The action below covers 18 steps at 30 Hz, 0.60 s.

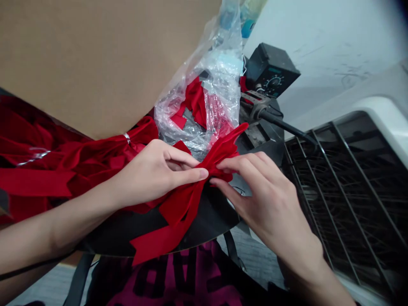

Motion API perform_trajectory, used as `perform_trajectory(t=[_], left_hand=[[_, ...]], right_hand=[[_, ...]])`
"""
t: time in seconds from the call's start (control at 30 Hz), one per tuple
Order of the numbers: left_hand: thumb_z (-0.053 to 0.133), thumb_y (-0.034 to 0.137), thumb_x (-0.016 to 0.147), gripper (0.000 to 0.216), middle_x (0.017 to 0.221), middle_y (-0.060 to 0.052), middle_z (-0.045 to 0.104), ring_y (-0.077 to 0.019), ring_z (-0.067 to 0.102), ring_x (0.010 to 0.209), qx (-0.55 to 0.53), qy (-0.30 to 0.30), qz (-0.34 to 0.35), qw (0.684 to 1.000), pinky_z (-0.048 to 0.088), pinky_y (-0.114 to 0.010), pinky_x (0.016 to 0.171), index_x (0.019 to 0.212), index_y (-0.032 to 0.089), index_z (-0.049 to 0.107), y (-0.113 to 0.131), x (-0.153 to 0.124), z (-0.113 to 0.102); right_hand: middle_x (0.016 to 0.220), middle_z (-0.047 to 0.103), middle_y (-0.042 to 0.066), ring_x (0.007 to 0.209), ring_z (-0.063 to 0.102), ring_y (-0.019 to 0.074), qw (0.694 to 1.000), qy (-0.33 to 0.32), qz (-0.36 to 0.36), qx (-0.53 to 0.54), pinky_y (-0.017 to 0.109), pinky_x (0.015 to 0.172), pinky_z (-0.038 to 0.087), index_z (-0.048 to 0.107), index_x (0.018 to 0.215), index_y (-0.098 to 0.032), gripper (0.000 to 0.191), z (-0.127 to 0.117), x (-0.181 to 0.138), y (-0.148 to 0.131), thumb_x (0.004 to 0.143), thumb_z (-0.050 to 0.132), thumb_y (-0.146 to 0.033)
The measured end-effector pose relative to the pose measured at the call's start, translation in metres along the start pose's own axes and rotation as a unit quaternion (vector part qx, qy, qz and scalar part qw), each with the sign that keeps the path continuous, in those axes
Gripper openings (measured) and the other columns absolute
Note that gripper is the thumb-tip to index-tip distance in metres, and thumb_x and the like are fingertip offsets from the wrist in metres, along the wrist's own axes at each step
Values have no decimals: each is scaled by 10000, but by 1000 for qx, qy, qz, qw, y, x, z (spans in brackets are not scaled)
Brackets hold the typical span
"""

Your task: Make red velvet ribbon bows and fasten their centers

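A red ribbon bow (185, 204) is held over the front edge of the dark tabletop (134, 238), its notched tails hanging toward me. My left hand (162, 170) pinches its gathered middle between thumb and fingers. From the other side, my right hand (255, 182) grips the bow close to that same gather, thumb below and fingers above. A thin wire shows near the right fingertips; whether they hold it I cannot tell. More red bows (79, 157) lie heaped to the left, some tied with silvery twist ties (35, 157).
Behind my hands lies a clear plastic bag (219, 68) with red ribbon inside. A large cardboard box (89, 59) stands at the back left. At the right are a black control box with a dial (270, 72), a black-handled tool (280, 123) and a wire-grilled appliance (347, 182).
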<state>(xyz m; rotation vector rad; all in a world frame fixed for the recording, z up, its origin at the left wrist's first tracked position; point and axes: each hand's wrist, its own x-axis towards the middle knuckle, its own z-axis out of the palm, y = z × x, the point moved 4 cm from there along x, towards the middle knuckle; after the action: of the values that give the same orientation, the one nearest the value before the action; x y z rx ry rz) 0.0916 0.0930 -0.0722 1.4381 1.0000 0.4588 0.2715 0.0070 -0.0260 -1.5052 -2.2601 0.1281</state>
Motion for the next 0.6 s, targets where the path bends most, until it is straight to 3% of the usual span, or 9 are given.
perform_trajectory(t=[0.23, 0.37, 0.43, 0.53, 0.6], left_hand=[[860, 330, 785, 124, 740, 15, 804, -177, 738, 628, 44, 49, 28, 997, 548, -206, 535, 894, 277, 887, -5, -5, -3], [856, 269, 777, 15, 764, 16, 819, -169, 753, 665, -20, 20, 2, 1000, 565, -192, 583, 780, 268, 871, -1, -3, 1], [869, 265, 762, 32, 751, 2, 823, -189, 777, 697, -97, 4, -36, 995, 601, -208, 628, 732, 257, 860, 0, -3, 5], [876, 290, 773, 59, 739, -36, 827, -227, 810, 745, -211, -29, -107, 971, 650, -252, 702, 757, 236, 862, -2, -4, 11], [882, 298, 777, 75, 771, -46, 836, -231, 815, 763, -214, -25, -100, 971, 657, -255, 719, 787, 225, 867, -3, -4, 12]], right_hand=[[989, 697, 55, 890, 598, 218, 1000, -5, 11, 6, 396, 816, 503, 615, 1070, -212, 63, 7, 3, -3, 1033, 605, -163], [1011, 693, 76, 909, 582, 224, 1000, -18, -14, -11, 422, 858, 497, 609, 1087, -183, 97, 6, 4, -6, 1040, 555, -117], [1049, 709, 84, 929, 591, 227, 998, -9, -51, -27, 425, 858, 495, 609, 1125, -181, 126, 7, 5, 1, 1037, 557, -108], [1109, 751, 77, 981, 633, 236, 980, 47, -179, -77, 415, 816, 499, 625, 1206, -207, 204, 9, 3, 15, 1024, 587, -125], [1129, 770, 63, 1028, 668, 242, 966, 95, -226, -78, 418, 822, 524, 643, 1227, -239, 252, 11, 1, 24, 1003, 617, -127]])
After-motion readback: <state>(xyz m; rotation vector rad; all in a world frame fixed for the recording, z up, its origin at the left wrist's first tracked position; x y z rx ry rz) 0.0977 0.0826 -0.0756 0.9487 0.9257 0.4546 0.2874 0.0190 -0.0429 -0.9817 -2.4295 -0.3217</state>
